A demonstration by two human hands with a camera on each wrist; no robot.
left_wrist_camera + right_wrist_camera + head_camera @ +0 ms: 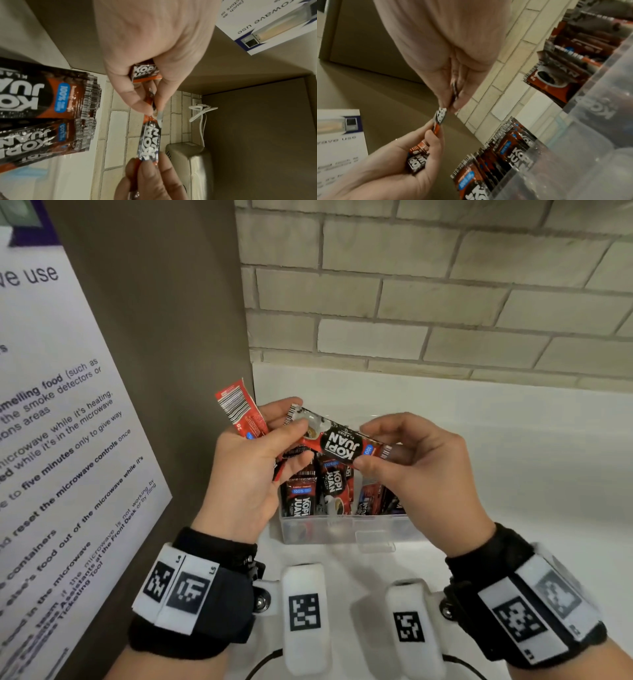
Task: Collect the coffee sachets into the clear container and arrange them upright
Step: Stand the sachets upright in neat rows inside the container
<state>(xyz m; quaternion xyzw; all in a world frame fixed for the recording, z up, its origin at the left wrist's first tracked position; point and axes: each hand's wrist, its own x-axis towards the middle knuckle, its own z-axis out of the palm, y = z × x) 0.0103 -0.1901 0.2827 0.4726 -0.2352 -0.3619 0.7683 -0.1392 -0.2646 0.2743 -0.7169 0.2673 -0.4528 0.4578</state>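
A red-and-black coffee sachet (339, 441) (150, 143) (440, 116) lies stretched flat between both hands, above the clear container (342, 529) (583, 155). My left hand (253, 470) (150, 112) pinches its left end, and the same palm holds further sachets (241, 410) (145, 74) (418, 161), one sticking up with its barcode showing. My right hand (407, 463) (450, 106) pinches the sachet's right end between thumb and fingertips. Several sachets (325, 491) (496, 155) stand upright inside the container.
The container sits on a white counter (513, 457) against a brick-tiled wall (428, 296). A brown panel (164, 337) with a microwave-use notice (51, 440) stands close on the left. A cable and a beige appliance (193, 162) show in the left wrist view.
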